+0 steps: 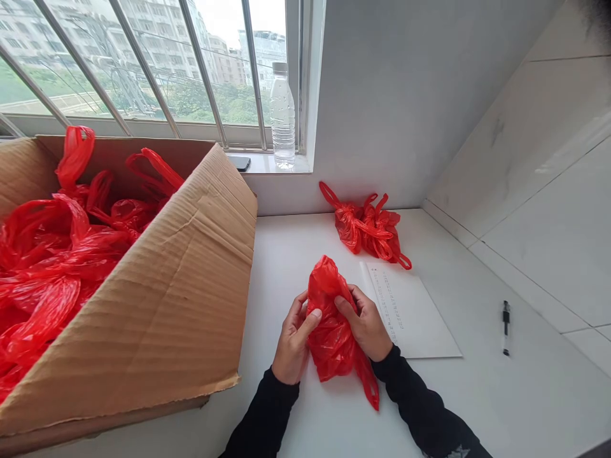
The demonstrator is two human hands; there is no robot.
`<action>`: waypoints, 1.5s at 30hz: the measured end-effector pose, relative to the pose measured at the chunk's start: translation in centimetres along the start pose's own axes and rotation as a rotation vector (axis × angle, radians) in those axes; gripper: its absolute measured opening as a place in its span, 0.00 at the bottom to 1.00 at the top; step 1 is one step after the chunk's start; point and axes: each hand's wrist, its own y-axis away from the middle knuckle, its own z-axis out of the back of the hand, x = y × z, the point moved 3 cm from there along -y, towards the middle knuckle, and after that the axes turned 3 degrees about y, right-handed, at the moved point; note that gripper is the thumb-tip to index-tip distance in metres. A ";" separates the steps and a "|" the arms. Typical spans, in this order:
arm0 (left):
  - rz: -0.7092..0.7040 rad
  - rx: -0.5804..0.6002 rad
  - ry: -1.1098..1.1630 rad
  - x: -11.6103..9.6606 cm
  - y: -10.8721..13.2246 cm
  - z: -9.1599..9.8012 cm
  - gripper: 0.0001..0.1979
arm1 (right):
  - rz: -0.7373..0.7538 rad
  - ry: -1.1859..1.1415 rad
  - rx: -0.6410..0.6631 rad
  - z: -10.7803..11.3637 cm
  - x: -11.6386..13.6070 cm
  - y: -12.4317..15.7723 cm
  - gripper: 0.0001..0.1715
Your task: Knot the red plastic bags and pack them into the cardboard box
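Observation:
Between my two hands is a crumpled red plastic bag [333, 337], held just over the white table. My left hand [293, 340] grips its left side, thumb on top and fingers behind. On the right side, my right hand [365, 321] pinches the bag with the thumb across its front. One handle of the bag hangs down at the lower right. Whatever the bag may contain is hidden. Just beyond my right hand lies a sheet of paper [424, 318] with columns of small writing, too small to read.
A large cardboard box [191, 280] full of red plastic bags [42, 254] stands at the left. Several knotted red bags [367, 226] lie by the wall. A pen [506, 327] rests at the right. On the sill are a water bottle [282, 117] and a phone [240, 163].

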 end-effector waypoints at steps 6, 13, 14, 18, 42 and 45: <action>-0.039 0.041 -0.067 -0.4 0.1 -0.4 0.22 | -0.001 -0.084 0.005 -0.1 -0.1 -0.1 0.21; -0.007 0.026 -0.063 -0.3 0.3 -0.2 0.29 | 0.018 -0.051 -0.043 0.2 -0.9 -0.6 0.21; -0.010 0.015 -0.074 -0.3 0.3 0.0 0.33 | 0.024 -0.027 -0.045 0.2 -0.9 -0.6 0.21; -0.042 -0.054 -0.089 -0.2 0.2 0.5 0.38 | 0.041 0.022 -0.092 0.5 -0.7 -0.3 0.21; -0.144 0.077 -0.259 -0.3 -0.1 0.6 0.18 | 0.036 -0.325 0.149 -0.3 0.2 0.3 0.22; -0.164 0.036 -0.263 -0.1 -0.3 1.0 0.18 | 0.084 -0.216 0.213 -0.5 0.7 0.2 0.27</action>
